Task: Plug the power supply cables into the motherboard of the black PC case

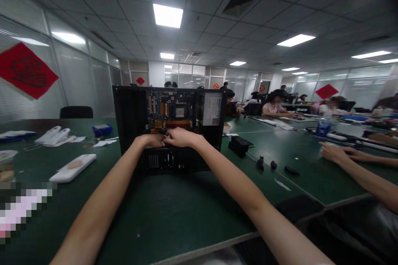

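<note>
- The green table [174, 215] lies nearest, and both bare forearms stretch across it toward the far side.
- The left hand [154, 140] and right hand [180, 136] meet, touching, at the near edge of the motherboard [171, 109].
- The motherboard sits inside an open black computer case [130, 124] at the middle of the table, with its open side toward the person.
- The fingers of both hands curl inward; whether they pinch anything cannot be told.
- The case looks stiff and fairly heavy, best held by its metal frame. The board seems fragile, best touched only at its edges.
- A power supply [212, 109] with a white label fills the case's right part.
- To the left lie a white phone-shaped object [73, 167] and a blue box [102, 129].
- To the right, a black adapter [238, 146] sits just beside the case.
- Another person's hand [336, 152] rests well apart on the right.
</note>
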Action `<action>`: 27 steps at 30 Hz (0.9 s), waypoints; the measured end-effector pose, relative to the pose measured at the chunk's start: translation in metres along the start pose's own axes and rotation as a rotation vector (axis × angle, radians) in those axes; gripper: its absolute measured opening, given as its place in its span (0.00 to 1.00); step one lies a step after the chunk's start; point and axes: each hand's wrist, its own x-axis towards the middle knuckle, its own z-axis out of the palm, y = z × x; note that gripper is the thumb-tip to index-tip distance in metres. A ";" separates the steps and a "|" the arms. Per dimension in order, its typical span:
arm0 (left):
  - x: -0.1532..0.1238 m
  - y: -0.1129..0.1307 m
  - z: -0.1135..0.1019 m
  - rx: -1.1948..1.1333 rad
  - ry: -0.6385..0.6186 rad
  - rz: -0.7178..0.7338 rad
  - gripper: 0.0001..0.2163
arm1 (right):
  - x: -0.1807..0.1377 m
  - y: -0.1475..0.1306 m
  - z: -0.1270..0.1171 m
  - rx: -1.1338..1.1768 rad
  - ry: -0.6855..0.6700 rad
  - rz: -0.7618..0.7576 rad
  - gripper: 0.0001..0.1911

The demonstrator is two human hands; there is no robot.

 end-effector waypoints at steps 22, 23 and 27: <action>-0.116 0.083 -0.064 -0.230 0.573 0.509 0.32 | -0.089 0.001 -0.101 0.644 0.155 -0.021 0.26; -0.115 0.083 -0.063 -0.255 0.555 0.518 0.31 | -0.090 0.004 -0.100 0.661 0.134 -0.012 0.25; -0.111 0.085 -0.064 -0.301 0.562 0.570 0.25 | -0.093 0.010 -0.098 0.729 0.118 -0.005 0.23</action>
